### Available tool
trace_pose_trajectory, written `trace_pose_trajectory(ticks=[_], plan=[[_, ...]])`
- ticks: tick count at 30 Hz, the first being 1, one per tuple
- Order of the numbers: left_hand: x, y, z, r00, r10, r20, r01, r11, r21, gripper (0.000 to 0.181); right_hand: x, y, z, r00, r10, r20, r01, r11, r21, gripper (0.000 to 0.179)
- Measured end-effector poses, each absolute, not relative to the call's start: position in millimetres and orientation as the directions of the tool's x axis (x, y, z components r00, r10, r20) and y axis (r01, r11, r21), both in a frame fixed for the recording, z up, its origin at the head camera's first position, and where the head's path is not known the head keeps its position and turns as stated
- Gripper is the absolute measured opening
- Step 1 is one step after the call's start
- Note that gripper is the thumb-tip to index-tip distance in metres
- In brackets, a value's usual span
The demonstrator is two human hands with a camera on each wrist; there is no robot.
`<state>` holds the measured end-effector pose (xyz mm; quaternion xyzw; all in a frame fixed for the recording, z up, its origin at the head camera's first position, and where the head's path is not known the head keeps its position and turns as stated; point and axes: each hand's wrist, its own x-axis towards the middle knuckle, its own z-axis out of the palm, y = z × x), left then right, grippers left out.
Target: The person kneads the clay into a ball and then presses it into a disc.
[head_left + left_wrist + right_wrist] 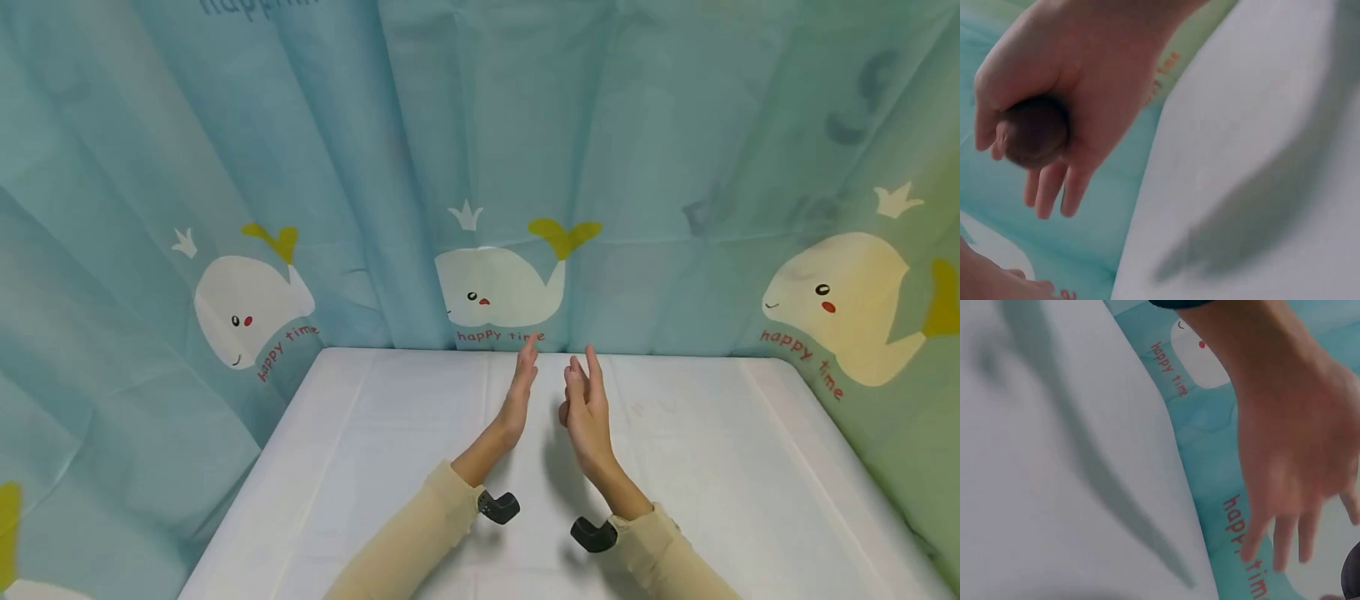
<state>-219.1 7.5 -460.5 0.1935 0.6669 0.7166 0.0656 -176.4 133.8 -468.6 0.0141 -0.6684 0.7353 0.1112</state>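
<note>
My left hand (517, 396) is held up over the table with its fingers straight, and nothing is in it. In the right wrist view the same left hand (1297, 437) reaches down from the top with its fingers extended. A short gap to the right stands my right hand (588, 417), facing the left. It holds a dark brown, rounded object (1035, 134) against the palm, as the left wrist view shows; the other fingers of this right hand (1100, 94) extend past it. Part of the brown object (1352, 575) shows at the right wrist view's edge. In the head view the right hand hides it.
Under both hands lies a white table (397, 417), with their shadows on it. A blue-green curtain (360, 167) with printed whales hangs behind the table and at its sides. Black wrist cameras (498, 507) sit at both beige sleeves (420, 542).
</note>
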Motion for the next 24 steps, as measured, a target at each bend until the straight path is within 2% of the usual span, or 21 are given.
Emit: trace_pose_trajectory(ticks=[6, 11, 17, 24], plan=[[-222, -13, -466, -0.918, 0.346, 0.193, 0.225, 0.054, 0.973, 0.059, -180, 152, -473, -0.984, 0.087, 0.153, -0.154, -0.003, -0.988, 0.056], [-224, -36, -470, -0.938, 0.291, 0.190, 0.260, 0.227, 0.938, 0.060, -189, 176, -482, -0.977, 0.036, 0.208, -0.195, 0.232, -0.953, 0.055], [-227, -59, -477, -0.955, 0.245, 0.164, 0.232, 0.282, 0.931, 0.062, -202, 211, -498, -0.943, -0.062, 0.326, -0.305, 0.551, -0.777, 0.049], [-228, -77, -482, -0.971, 0.198, 0.138, 0.195, 0.310, 0.931, 0.062, -214, 250, -511, -0.927, -0.132, 0.351, -0.327, 0.745, -0.581, 0.045]])
